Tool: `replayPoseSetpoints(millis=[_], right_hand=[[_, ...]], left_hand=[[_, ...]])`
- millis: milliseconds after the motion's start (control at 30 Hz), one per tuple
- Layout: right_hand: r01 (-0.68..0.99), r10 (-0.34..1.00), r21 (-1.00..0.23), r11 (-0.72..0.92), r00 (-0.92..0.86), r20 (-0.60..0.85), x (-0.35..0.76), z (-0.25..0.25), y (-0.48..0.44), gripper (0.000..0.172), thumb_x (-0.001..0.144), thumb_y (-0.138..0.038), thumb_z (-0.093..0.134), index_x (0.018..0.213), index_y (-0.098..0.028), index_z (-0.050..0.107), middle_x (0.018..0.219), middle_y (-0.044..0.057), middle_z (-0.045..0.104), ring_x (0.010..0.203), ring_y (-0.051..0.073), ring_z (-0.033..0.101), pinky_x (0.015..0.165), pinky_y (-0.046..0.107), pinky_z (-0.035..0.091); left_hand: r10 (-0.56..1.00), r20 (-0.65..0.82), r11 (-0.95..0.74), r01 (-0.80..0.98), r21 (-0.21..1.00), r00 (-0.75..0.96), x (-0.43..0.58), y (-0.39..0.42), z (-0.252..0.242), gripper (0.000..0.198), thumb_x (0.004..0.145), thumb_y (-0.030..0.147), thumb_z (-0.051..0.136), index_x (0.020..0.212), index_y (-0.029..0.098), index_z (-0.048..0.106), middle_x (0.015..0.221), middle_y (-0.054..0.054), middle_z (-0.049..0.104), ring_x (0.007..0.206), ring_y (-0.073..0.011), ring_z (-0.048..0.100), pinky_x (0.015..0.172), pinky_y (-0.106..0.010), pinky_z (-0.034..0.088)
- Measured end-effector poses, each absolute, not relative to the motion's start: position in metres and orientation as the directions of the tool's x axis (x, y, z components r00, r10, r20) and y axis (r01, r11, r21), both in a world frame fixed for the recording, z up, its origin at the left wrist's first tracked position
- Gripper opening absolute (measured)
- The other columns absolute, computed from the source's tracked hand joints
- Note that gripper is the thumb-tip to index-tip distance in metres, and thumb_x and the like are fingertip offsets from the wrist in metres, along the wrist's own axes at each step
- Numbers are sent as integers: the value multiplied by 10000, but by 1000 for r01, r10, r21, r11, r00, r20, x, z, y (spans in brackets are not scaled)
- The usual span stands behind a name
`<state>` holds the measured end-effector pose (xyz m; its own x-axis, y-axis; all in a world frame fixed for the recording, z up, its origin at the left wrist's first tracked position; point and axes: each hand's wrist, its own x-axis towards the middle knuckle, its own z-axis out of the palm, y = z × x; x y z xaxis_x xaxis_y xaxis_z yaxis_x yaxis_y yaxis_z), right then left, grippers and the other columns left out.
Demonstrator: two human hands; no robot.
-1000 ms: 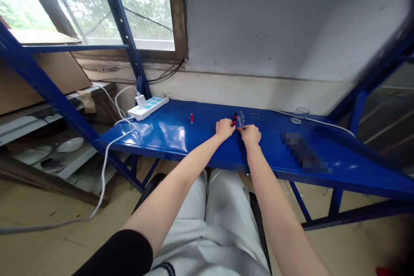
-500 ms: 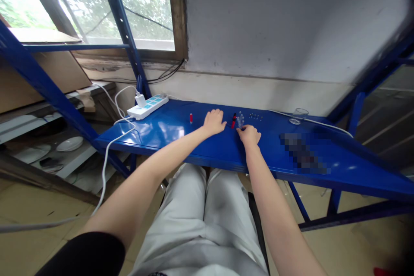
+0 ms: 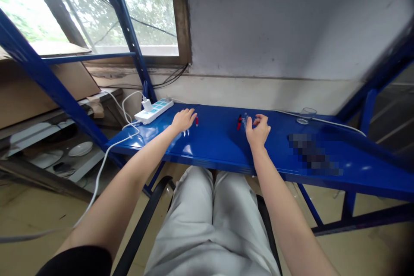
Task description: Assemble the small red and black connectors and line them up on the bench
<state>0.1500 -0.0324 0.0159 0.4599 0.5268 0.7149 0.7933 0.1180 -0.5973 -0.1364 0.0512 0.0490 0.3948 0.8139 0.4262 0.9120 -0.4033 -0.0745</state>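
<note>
On the blue table [image 3: 220, 146], my left hand [image 3: 183, 120] reaches out with its fingers extended, right beside a small upright red tube with a pale lower end [image 3: 197, 121]. Whether the fingertips touch the tube cannot be made out. My right hand [image 3: 258, 131] is raised over the table, thumb apart from its curled fingers, and no object shows between them. Just left of its thumb is a cluster of small clear plastic pieces [image 3: 245, 119], partly covered by the hand. Small red pieces with black parts [image 3: 239, 123] are close to that cluster.
A white power strip [image 3: 155, 111] with a plug and cable lies at the left end of the table. A clear glass [image 3: 306, 115] stands at the back right, near a white cable. A pixelated dark object [image 3: 312, 153] lies at right. Blue frame posts [image 3: 362, 108] flank the table.
My left hand has moved left to the lone red tube. The right hand's thumb and fingers have come apart, and it has lifted slightly. The view has shifted a little.
</note>
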Motion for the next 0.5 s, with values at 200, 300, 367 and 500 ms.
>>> replayPoseSetpoints(millis=[200,300,367,500], right_hand=[[812,516,-556,180,403,756,146,16,-34,331,859,-427,353,1018,-155,456,689,13,510,678,173,518,774,336,361],[825,568,-541,164,369,736,143,18,-37,363,880,-418,308,1049,-141,469,730,44,539,708,175,528,804,336,368],[840,623,-517,165,317,715,141,19,-39,375,891,-406,284,1067,-141,483,774,71,558,753,184,535,819,340,370],[884,697,-384,267,98,711,131,18,-40,376,899,-392,270,999,-159,548,793,102,568,787,204,533,798,347,384]], left_hand=[[860,359,-393,919,17,362,-124,46,32,418,948,347,162,1078,148,505,963,-123,627,928,-206,588,769,-281,401],[888,360,-359,920,159,285,-118,48,27,341,938,325,243,991,141,525,878,-124,637,836,-203,605,712,-273,403],[893,400,-354,869,345,205,-112,51,25,291,922,317,310,901,146,546,784,-104,637,757,-192,603,679,-268,399],[919,387,-322,413,852,-81,-92,50,25,313,915,308,324,762,150,547,640,-53,615,568,-118,532,590,-229,388]])
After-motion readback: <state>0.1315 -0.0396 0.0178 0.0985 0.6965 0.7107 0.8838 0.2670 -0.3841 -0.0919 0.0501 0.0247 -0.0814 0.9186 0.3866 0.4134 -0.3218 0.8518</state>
